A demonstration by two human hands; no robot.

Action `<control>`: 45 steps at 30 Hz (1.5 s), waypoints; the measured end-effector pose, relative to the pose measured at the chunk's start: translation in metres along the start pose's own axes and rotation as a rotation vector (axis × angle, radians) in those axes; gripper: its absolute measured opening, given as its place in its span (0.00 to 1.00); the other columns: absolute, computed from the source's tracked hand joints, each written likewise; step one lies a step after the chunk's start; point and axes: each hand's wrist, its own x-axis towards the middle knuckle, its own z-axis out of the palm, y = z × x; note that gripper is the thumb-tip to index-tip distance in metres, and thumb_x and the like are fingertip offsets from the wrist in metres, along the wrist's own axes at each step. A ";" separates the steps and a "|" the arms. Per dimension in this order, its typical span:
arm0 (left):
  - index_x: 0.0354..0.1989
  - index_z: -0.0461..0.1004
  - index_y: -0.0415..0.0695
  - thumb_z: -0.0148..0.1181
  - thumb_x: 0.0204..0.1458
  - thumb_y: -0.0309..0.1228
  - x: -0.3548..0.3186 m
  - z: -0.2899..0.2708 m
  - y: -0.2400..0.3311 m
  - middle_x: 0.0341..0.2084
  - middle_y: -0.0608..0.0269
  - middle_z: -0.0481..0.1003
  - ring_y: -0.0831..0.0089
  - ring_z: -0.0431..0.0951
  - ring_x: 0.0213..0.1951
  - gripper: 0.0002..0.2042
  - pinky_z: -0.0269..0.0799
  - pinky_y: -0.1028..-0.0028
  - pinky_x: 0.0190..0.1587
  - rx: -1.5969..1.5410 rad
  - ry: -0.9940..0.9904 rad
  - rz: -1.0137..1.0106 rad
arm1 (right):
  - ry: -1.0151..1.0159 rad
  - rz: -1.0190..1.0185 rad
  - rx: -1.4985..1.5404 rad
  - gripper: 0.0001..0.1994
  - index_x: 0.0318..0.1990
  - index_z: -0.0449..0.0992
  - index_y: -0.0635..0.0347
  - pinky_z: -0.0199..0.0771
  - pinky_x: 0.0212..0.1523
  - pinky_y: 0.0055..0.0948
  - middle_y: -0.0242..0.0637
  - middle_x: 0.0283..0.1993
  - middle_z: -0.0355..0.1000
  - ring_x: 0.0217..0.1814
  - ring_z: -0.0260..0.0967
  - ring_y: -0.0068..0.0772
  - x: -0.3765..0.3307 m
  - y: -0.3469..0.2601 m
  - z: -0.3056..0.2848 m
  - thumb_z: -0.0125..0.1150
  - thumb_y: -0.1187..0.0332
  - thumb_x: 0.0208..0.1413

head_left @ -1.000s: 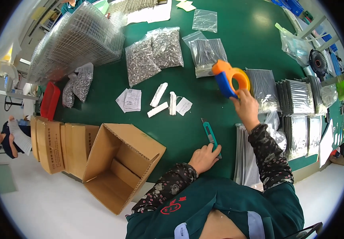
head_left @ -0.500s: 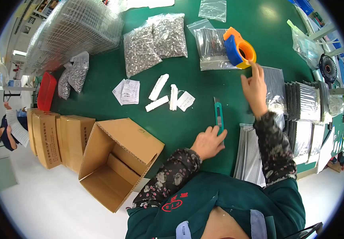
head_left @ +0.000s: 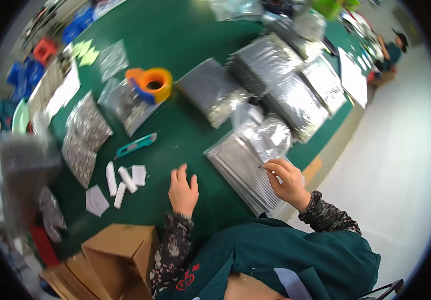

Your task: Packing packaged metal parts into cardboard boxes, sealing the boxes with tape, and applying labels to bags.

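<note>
My left hand (head_left: 183, 192) hovers over or rests on the green table (head_left: 190, 145) with its fingers apart and nothing in them. My right hand (head_left: 289, 184) is at the upper right part of a bagged stack of grey striped strips (head_left: 245, 172), beside a crumpled clear plastic bag (head_left: 271, 140). Its thumb and fingers are drawn together, with a tiny dark bit at the tips that I cannot make out. Up and left of my left hand lies a teal utility knife (head_left: 136, 145). Short white strips (head_left: 111, 179) and a white tag (head_left: 139, 175) lie nearer.
An orange and blue tape dispenser (head_left: 158, 85) sits on flat bags. Bags of small metal parts (head_left: 85, 135) lie at left. An opened cardboard box (head_left: 120, 240) stands at lower left. Stacked plastic-wrapped packs (head_left: 265, 65) fill the right side, near the table's edge.
The view has swung to the right. My left hand has let go of the utility knife, which lies turned and farther off. My right hand has left the tape dispenser for the bagged strips.
</note>
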 end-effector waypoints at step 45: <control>0.47 0.57 0.33 0.59 0.40 0.36 0.138 0.167 0.199 0.36 0.44 0.70 0.53 0.69 0.39 0.28 0.62 0.62 0.45 -0.475 0.045 -0.101 | 0.472 0.991 1.057 0.18 0.35 0.62 0.61 0.68 0.21 0.21 0.32 0.27 0.64 0.23 0.63 0.20 -0.007 0.151 -0.050 0.63 0.61 0.44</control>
